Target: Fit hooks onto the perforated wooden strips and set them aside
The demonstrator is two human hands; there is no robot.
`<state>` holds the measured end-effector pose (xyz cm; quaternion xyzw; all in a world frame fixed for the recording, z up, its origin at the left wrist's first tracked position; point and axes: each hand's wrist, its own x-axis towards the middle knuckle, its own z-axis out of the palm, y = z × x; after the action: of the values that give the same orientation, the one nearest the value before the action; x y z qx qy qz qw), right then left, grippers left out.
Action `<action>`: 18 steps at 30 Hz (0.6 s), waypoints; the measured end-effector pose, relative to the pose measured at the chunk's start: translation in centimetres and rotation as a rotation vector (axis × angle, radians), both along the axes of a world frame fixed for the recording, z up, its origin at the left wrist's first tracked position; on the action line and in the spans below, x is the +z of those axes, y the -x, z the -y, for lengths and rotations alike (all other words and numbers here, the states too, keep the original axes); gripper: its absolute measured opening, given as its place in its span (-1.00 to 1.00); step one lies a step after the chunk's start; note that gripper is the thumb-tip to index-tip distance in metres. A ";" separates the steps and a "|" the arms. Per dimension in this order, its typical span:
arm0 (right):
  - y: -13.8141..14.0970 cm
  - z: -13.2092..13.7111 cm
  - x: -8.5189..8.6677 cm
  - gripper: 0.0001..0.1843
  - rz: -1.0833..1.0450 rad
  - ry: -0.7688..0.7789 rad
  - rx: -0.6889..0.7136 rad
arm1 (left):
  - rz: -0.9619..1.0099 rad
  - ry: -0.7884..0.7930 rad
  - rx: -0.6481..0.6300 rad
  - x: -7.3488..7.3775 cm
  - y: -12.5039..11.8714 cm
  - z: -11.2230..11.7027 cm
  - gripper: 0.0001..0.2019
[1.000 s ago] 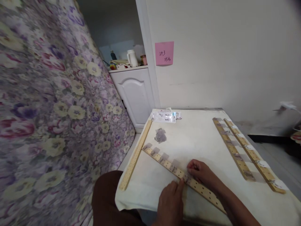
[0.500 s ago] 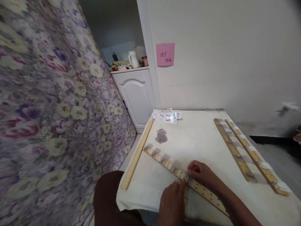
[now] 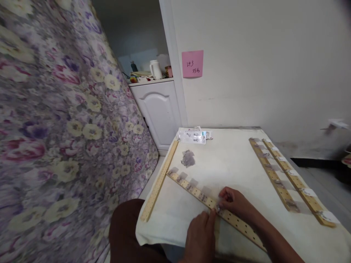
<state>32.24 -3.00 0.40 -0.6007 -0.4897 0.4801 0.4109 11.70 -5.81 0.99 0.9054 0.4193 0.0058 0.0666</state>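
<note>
A long wooden strip [image 3: 237, 220] with rows of holes lies slantwise across the front of the cloth-covered table. Several small metal pieces with translucent tabs [image 3: 203, 197] sit along its far-left half. My left hand [image 3: 201, 233] is closed at the strip's near edge, its fingertips pressed by a shiny metal piece [image 3: 218, 208]. Just beyond the strip, my right hand [image 3: 236, 200] is pinched at the same metal piece; its fingers partly hide what they hold. A small pile of metal pieces with greyish clear tabs [image 3: 188, 158] lies farther back.
A bare perforated wooden strip [image 3: 156, 188] runs along the table's left edge. At right lie two more strips, one with metal pieces [image 3: 270, 170], one with white round pieces [image 3: 297, 184]. Clear packaging [image 3: 192, 137] lies at the back. A floral curtain [image 3: 68, 128] hangs at left.
My right fingers have shifted very slightly at the metal piece, which shows a little more clearly. My left hand and the strips have stayed in place.
</note>
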 end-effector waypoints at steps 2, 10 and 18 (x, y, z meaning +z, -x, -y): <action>0.0 -0.1 -0.1 -0.77 0.014 -0.003 -0.011 | 0.000 -0.006 0.006 0.0 0.0 0.0 -0.38; 0.0 -0.2 -0.1 -0.76 0.010 0.006 -0.014 | 0.040 -0.066 0.008 -0.7 0.1 0.0 -0.37; 0.2 -0.3 0.3 -0.76 0.043 0.011 -0.024 | 0.034 0.040 0.011 0.5 0.1 -0.2 -0.35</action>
<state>32.06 -2.71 0.68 -0.6189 -0.4885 0.4650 0.4027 11.59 -5.63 1.54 0.9013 0.4231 0.0131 0.0916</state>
